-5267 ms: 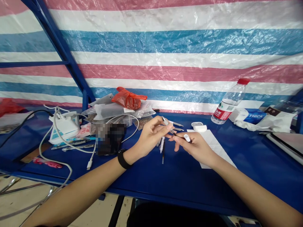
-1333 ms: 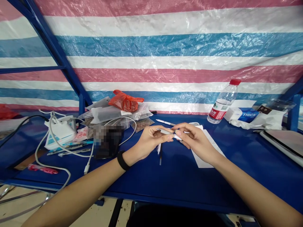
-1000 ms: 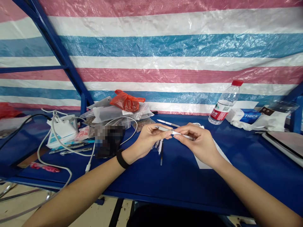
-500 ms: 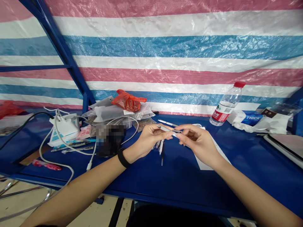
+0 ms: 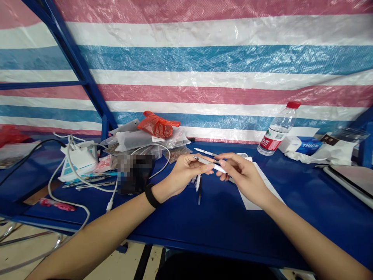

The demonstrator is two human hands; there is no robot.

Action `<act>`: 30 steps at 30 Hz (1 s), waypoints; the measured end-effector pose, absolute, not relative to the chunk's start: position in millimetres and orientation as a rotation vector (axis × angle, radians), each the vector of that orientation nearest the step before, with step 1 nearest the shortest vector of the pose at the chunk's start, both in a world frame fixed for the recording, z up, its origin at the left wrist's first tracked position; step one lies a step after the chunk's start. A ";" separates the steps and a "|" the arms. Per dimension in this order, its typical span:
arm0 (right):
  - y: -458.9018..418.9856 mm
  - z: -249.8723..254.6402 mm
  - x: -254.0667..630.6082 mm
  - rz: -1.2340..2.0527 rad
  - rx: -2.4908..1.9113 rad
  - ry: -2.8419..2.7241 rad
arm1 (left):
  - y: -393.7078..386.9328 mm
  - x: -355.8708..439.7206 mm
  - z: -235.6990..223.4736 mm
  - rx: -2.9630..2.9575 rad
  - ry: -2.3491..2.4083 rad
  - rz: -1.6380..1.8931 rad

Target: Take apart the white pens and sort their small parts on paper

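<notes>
In the head view, the left hand [image 5: 182, 173] and the right hand [image 5: 243, 175] meet above a blue table [image 5: 227, 221], each nearly closed in a narrow pinch. The left hand holds a pale pen [image 5: 204, 160] between thumb and fingers, its pointed metal tip toward the left; the right hand's fingers are at the other end. Just below the pen, a smooth white piece [image 5: 220, 168] lies between the two thumbs (I cannot tell which hand bears its weight). A black wristband [image 5: 152, 196] circles the left wrist.

Beyond the hands, a white pen [image 5: 204, 152] lies on the table. Nearer the person, a thin dark refill [image 5: 199, 194] with a clear end lies beside some white pen parts [image 5: 197, 182], partly hidden by the left hand. A white sheet of paper [image 5: 259, 190] runs under the right hand and forearm.

Farther right, a red-capped bottle [image 5: 272, 138] stands near a blue and white tissue pack [image 5: 309, 145]. To the left, a dark, partly pixelated object [image 5: 140, 177] lies near a white cable [image 5: 84, 182] and several pens [image 5: 94, 182]. Behind it, a red plastic bag [image 5: 157, 125] rests on clear bags [image 5: 132, 139]. A striped plastic sheet [image 5: 204, 58] hangs behind the table.
</notes>
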State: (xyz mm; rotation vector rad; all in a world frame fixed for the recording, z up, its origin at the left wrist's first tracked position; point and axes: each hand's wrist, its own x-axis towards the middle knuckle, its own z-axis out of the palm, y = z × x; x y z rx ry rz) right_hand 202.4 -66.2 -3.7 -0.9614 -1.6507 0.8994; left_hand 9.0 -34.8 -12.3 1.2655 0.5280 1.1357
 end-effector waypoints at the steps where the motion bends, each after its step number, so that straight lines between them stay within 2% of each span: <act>1: -66.1 -4.3 201.8 0.854 -0.946 -1.659 | -34.8 9.4 -12.0 1.264 0.530 1.144; 6: -67.5 -6.3 197.7 0.695 -0.900 -1.672 | -35.7 12.4 -12.1 1.282 0.567 1.160; 12: -66.8 -2.0 197.4 0.857 -0.919 -1.649 | -40.5 16.3 -15.0 1.295 0.545 1.107; 19: -70.0 0.6 197.4 0.795 -0.896 -1.649 | -34.6 11.1 -8.6 1.327 0.515 1.173; 25: -68.7 3.5 203.7 0.954 -1.008 -1.757 | -36.3 12.2 -7.5 1.382 0.507 1.126; 30: -68.2 6.6 202.0 0.705 -0.972 -1.712 | -34.2 12.2 -5.8 1.340 0.545 1.169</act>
